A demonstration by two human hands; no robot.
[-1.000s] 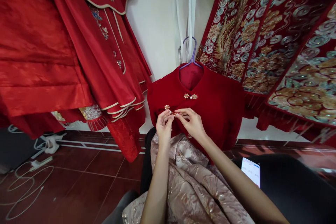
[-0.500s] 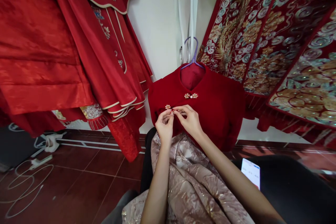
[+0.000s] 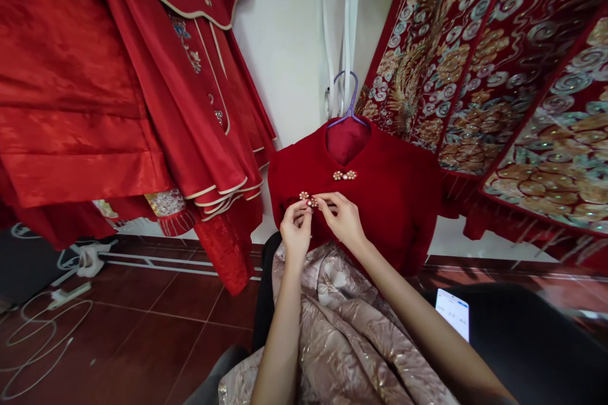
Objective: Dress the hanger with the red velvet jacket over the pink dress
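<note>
A dark red velvet jacket (image 3: 380, 202) hangs in front of me on a purple hanger (image 3: 351, 98). At its neckline a gold and pearl flower-shaped frog button (image 3: 345, 175) is joined. Lower on the chest, a second flower frog button (image 3: 308, 200) lies between my fingertips. My left hand (image 3: 295, 228) pinches its lower left part between thumb and forefinger. My right hand (image 3: 341, 218) pinches the right-hand part of the same button. Part of the button is hidden by my fingers. Shiny beige-pink brocade (image 3: 342, 329) covers my lap below the jacket.
Red garments (image 3: 185, 76) hang at the left, and heavily embroidered red ones (image 3: 475, 76) at the right. A lit phone (image 3: 452, 315) rests on a black seat (image 3: 536, 342). White cables (image 3: 45, 335) and a power strip (image 3: 66, 294) lie on the tiled floor. White rack poles (image 3: 349, 25) stand behind the jacket.
My hands stay at the same place with small finger shifts. More of the pearl and gold button shows between my fingertips now. The view has shifted slightly.
</note>
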